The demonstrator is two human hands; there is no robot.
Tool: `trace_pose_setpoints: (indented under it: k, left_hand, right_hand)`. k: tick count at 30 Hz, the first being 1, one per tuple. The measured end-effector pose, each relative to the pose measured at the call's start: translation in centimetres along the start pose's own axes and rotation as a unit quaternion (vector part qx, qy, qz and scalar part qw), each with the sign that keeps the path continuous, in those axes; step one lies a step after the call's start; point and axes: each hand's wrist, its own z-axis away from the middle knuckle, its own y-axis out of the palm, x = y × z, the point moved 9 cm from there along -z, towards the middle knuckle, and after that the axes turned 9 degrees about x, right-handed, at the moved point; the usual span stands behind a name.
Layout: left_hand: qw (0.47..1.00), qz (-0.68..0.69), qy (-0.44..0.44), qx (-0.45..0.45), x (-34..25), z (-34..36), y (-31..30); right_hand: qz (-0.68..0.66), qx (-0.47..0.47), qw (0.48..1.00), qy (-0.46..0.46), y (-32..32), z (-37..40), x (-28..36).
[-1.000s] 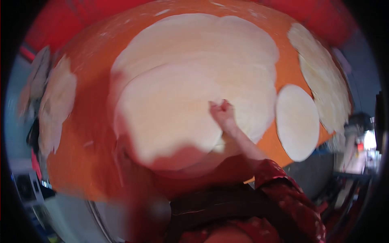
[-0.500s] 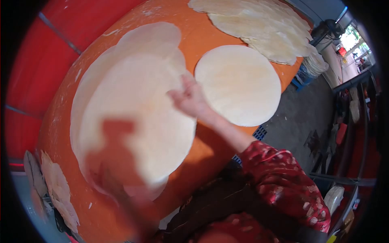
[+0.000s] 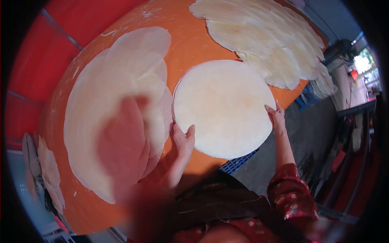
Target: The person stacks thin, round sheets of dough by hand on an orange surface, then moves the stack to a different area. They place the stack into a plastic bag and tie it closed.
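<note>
A large, pale, round flatbread (image 3: 223, 109) lies in front of me, with the edges of more sheets just showing beneath its left rim. My left hand (image 3: 184, 139) grips its lower left edge, thumb on top and fingers partly hidden at the rim. On the opposite side, my right hand (image 3: 276, 115) is closed on the right edge, thumb over the top. To the left, several thin flatbreads (image 3: 93, 121) overlap in a loose spread, partly in shadow.
An orange work surface (image 3: 186, 40) with flour marks carries everything. A wide pile of overlapping flatbreads (image 3: 259, 36) covers the far right. More sheets (image 3: 50, 174) lie at the left edge. A blue plastic grid (image 3: 239, 161) shows below the near edge, beside the grey floor (image 3: 300, 129).
Both hands have moved right from the left spread and taken hold of the round flatbread's edges. The full round sheet that topped the left spread no longer lies there, exposing overlapping thin sheets.
</note>
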Motion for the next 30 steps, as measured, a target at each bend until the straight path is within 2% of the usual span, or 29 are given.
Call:
trace_pose_setpoints:
  k: [2,3,5,6,7,8,11,14,17,18,19,20,23,24,26,28,29,30]
  left_hand:
    - [0.986,-0.117,-0.110,0.035,-1.1,1.0,-0.6]
    - [0.984,-0.152,-0.091,0.006,-1.9,1.2,-1.3]
    - [0.973,-0.222,-0.051,-0.049,-3.5,1.7,-2.3]
    - [0.974,-0.215,-0.031,-0.061,-3.3,1.7,-2.2]
    - [0.976,-0.207,-0.010,-0.071,-2.5,1.6,-1.9]
    - [0.977,-0.199,0.013,-0.081,-1.9,1.4,-1.7]
    - [0.976,-0.186,-0.038,-0.103,-0.3,0.3,-2.5]
    - [0.970,-0.211,-0.091,-0.079,0.0,0.2,-2.5]
    - [0.968,-0.236,-0.069,-0.053,-0.4,0.0,-2.5]
    - [0.969,-0.233,-0.050,-0.061,-0.6,0.1,-2.6]
    - [0.969,-0.233,-0.034,-0.073,-0.6,0.3,-2.7]
    - [0.968,-0.233,-0.019,-0.087,-0.6,0.6,-3.5]
    - [0.990,0.008,-0.107,-0.091,-2.1,2.9,-8.1]
    - [0.984,0.007,-0.056,-0.169,-1.2,3.9,-11.1]
    - [0.949,-0.001,0.049,-0.312,1.5,7.3,-18.1]
    - [0.906,0.165,0.023,-0.390,4.8,11.8,-24.3]
    - [0.872,0.246,0.011,-0.423,6.1,14.3,-27.2]
    - [0.830,0.326,0.001,-0.452,7.6,16.6,-29.3]
  right_hand:
    - [-0.008,0.024,0.999,0.043,0.9,0.4,0.4]
    - [0.069,0.043,0.996,0.033,1.7,0.8,2.0]
    - [0.144,-0.048,0.988,-0.030,-0.7,0.6,3.2]
    - [0.181,-0.095,0.977,-0.060,-1.7,0.8,3.7]
    - [0.145,-0.088,0.983,-0.076,-1.3,0.6,2.9]
    - [0.121,-0.039,0.989,-0.071,0.5,0.4,2.3]
    - [0.323,-0.077,0.941,-0.057,1.2,-0.1,1.7]
    - [0.434,-0.085,0.891,-0.105,1.7,-0.1,2.7]
    - [0.324,-0.035,0.944,-0.053,1.6,-0.6,2.3]
    - [0.312,-0.003,0.950,-0.020,0.4,-2.1,1.6]
    - [0.355,-0.015,0.933,-0.047,-1.0,-3.6,1.8]
    - [0.317,0.033,0.943,-0.100,-1.3,-5.2,2.4]
    - [0.513,-0.047,0.847,-0.130,1.7,-6.0,8.4]
    - [0.467,-0.012,0.875,-0.126,5.0,-5.8,9.4]
    - [0.540,0.082,0.819,-0.174,12.9,-5.7,9.6]
    - [0.596,0.195,0.741,-0.240,24.3,-2.2,8.7]
    - [0.549,0.242,0.773,-0.207,29.3,-0.3,6.8]
    - [0.528,0.318,0.766,-0.182,34.8,2.5,4.6]
